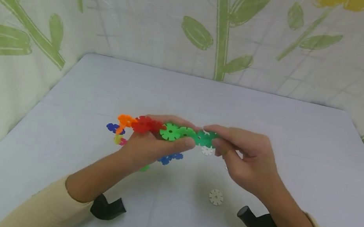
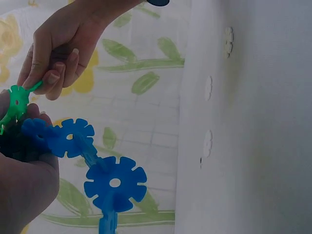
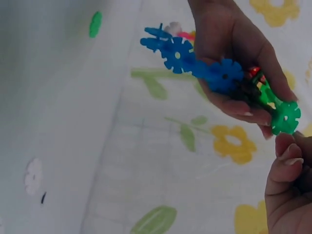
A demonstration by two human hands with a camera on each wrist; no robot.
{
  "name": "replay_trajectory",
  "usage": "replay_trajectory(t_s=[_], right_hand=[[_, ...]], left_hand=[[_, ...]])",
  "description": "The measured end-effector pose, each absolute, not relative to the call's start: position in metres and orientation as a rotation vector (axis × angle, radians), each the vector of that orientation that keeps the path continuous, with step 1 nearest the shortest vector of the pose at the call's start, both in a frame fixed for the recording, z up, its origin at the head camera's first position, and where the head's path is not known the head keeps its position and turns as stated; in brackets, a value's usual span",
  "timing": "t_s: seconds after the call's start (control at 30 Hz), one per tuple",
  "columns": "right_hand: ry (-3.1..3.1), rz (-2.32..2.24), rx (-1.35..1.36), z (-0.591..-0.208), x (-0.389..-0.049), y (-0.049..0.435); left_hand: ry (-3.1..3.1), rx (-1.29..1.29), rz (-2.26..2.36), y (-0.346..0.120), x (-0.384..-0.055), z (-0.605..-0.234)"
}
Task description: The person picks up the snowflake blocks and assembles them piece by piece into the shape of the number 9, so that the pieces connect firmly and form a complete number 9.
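Note:
My left hand [image 1: 140, 150] holds a chain of interlocking plastic snowflake discs, its thumb along the front. Across it in the head view run an orange disc [image 1: 125, 120], a red disc [image 1: 140, 127], a light green disc [image 1: 166, 135] and a teal-green disc [image 1: 202, 139]. The thumb and fingers of my right hand [image 1: 251, 162] pinch the chain's teal-green end. Blue discs [image 2: 100, 187] trail from beneath the left hand in the left wrist view. In the right wrist view, a green disc [image 3: 281, 123] sits between both hands' fingertips. The palm hides part of the chain.
On the light tablecloth [image 1: 166, 214] lie a white disc [image 1: 215, 201] and another white disc [image 1: 207, 152] below the right fingers. A loose green disc [image 3: 95, 24] lies there too. Black curved pieces [image 1: 257, 223] are at the wrists. A leaf-patterned curtain [image 1: 153, 25] hangs behind.

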State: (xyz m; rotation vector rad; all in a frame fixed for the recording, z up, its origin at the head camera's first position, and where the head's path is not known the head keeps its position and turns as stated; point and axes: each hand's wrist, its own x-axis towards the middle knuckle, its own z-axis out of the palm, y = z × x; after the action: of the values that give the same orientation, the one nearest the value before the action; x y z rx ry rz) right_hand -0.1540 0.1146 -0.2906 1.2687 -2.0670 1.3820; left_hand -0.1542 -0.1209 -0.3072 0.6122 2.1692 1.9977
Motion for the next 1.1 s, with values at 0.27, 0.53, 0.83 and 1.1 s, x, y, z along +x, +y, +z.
replay_trajectory(t_s=[0.27,0.53,0.83,1.1], right_hand=[[-2.089,1.484,1.291,-0.289,-0.157,0.112],[-2.384,1.776,1.139,-0.313,-0.174,0.108],[-2.863,0.515,1.641,-0.359,-0.175,0.059],[-2.739,-0.069,1.822,-0.373,-0.166,0.016]], left_hand=[[2.11,0.449,1.991,-0.123,-0.155,-0.304],[2.049,0.382,2.074,-0.129,-0.157,-0.293],[2.072,0.375,2.095,-0.137,-0.159,-0.285],[2.05,0.458,2.105,-0.138,-0.159,-0.286]])
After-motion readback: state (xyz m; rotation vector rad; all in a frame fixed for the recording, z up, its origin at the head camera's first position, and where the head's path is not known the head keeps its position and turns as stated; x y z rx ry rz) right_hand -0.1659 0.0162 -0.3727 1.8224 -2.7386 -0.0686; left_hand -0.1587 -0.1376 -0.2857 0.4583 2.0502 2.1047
